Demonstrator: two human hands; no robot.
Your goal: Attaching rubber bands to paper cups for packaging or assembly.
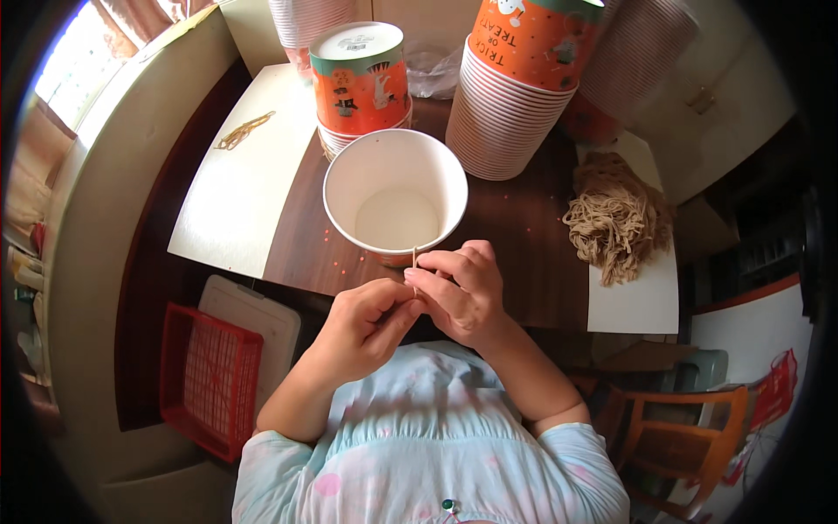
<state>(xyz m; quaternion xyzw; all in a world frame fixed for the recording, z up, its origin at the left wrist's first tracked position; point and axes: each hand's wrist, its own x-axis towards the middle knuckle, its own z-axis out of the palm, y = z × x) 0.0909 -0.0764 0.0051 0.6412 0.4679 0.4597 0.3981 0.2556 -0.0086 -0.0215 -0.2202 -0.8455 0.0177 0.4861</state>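
Fingers [417,278] of the left hand [362,327] and right hand [463,293] were pinched together on a thin rubber band [415,257], held just before the open paper cup [395,199]; loose bands [616,218] were heaped right of it.

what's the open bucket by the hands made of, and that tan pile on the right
The open bucket looks like paperboard: smooth matte white inside, rolled rim, printed orange outside. The tan pile looks like rubber bands or thin elastic loops, dull and tangled; which one is hard to tell at this size.
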